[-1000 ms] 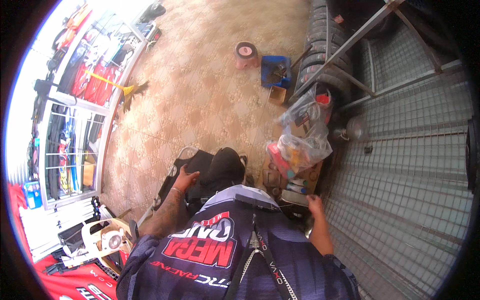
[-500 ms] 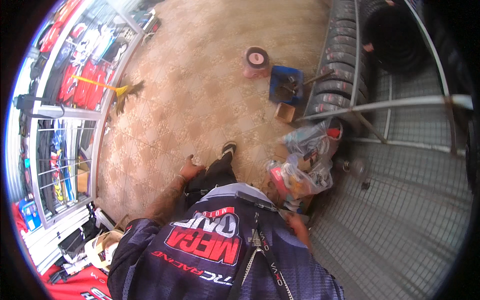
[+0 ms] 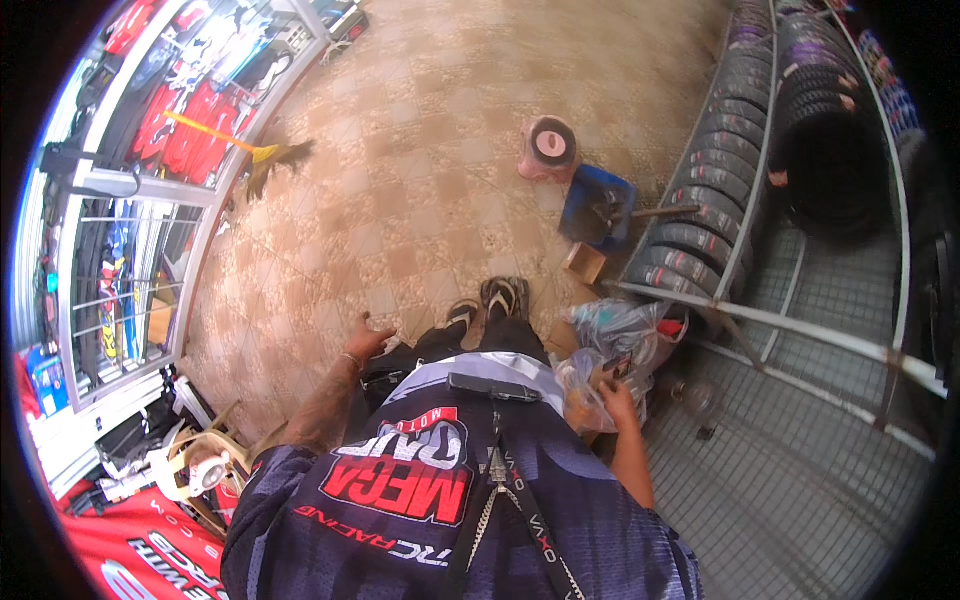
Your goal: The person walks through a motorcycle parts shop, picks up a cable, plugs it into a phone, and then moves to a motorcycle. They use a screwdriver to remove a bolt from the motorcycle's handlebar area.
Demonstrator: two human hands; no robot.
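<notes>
My left hand [image 3: 370, 338] hangs beside my left hip over the tiled floor. Its fingers are apart and nothing is in them. My right hand [image 3: 619, 402] is low on my right side, in front of the clear plastic bags [image 3: 640, 335] as I look down. Its fingers are bent together around something small that I cannot make out. Whether this hand touches the bags cannot be told. Both my shoes [image 3: 504, 297] stand on the floor ahead of my waist.
A metal rack of tires [image 3: 712, 180] runs along the right, with wire-mesh shelving [image 3: 800, 470] nearer. Beside it stand a blue bin [image 3: 598, 207], a pink stool-like container [image 3: 547, 150] and a small box [image 3: 584, 263]. A yellow broom [image 3: 262, 156] leans by the glass display case [image 3: 190, 195].
My body has shifted, and the bin and rack now appear further right and lower. My second shoe has come into view. My right hand has moved forward, up beside the plastic bags.
</notes>
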